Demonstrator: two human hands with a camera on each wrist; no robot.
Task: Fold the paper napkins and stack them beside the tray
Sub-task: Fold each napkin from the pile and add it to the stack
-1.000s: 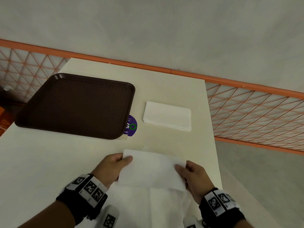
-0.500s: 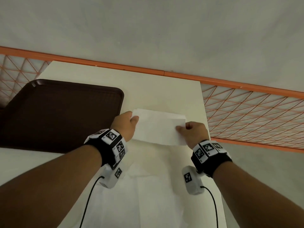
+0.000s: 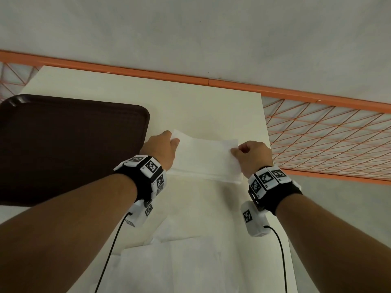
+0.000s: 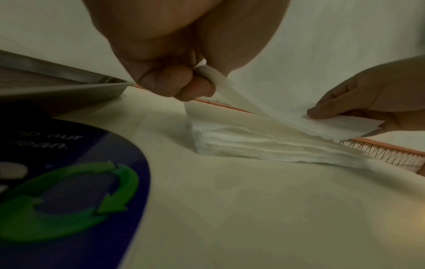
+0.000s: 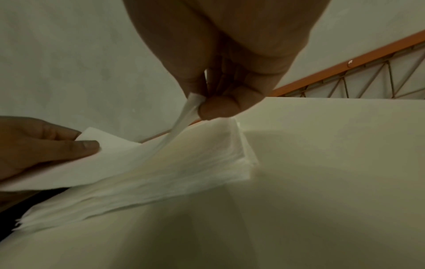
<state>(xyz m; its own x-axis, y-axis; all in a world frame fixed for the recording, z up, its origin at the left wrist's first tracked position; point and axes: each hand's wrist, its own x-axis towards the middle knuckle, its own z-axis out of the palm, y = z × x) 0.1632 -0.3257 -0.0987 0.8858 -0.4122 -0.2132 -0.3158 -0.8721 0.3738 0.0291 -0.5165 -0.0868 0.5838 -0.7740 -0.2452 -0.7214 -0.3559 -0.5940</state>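
A folded white napkin (image 3: 206, 153) hangs just over the stack of folded napkins (image 3: 213, 176), right of the brown tray (image 3: 69, 144). My left hand (image 3: 161, 148) pinches its left end between thumb and fingers, and my right hand (image 3: 250, 155) pinches its right end. In the left wrist view the napkin (image 4: 264, 112) sags from my left hand (image 4: 197, 80) onto the stack (image 4: 264, 143). The right wrist view shows my right hand (image 5: 202, 102) pinching the napkin (image 5: 115, 156) above the stack (image 5: 172, 174).
Unfolded white napkins (image 3: 190, 263) lie on the cream table (image 3: 203, 106) near its front edge. A dark blue sticker with green arrows (image 4: 69, 191) sits by the tray's corner. An orange mesh railing (image 3: 328, 142) runs past the table's right and far edges.
Both hands carried the folded napkin away from the unfolded pile near me to the stack beside the tray and lowered it there. My view shifted forward and left.
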